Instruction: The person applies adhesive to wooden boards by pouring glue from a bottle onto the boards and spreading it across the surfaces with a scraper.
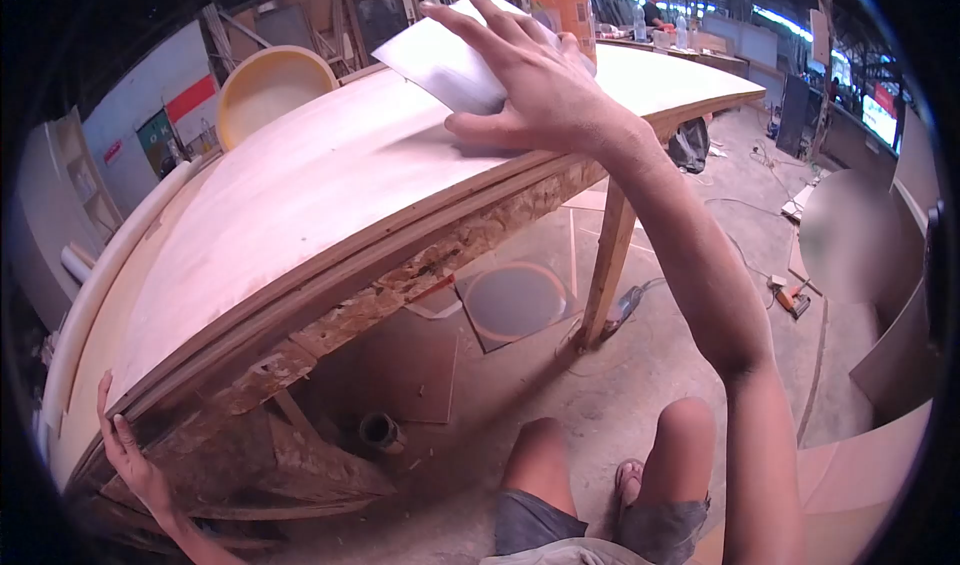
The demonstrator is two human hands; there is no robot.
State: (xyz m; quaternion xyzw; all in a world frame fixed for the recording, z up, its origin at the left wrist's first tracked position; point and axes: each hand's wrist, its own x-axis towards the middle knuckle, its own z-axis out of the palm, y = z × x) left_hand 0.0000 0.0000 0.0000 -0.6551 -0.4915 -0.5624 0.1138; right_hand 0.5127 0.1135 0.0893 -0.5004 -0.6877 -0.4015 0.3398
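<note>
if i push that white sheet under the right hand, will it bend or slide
The white sheet looks thin, so it is probably light. Its edges run nearly straight beyond the right hand, hinting at some stiffness. It might slide readily, as the board looks fairly smooth.

PASSAGE: low sweep over worktop (280, 200) between left hand (135, 460) at its near-left corner and right hand (540, 85) | BLOCKING: orange bottle (562, 0) just beyond right hand; round yellow form (275, 90) past far edge | BELOW: room under worktop, interrupted by wooden leg (610, 255) and, leftward, dark container (381, 431) on floor (440, 480)
</note>
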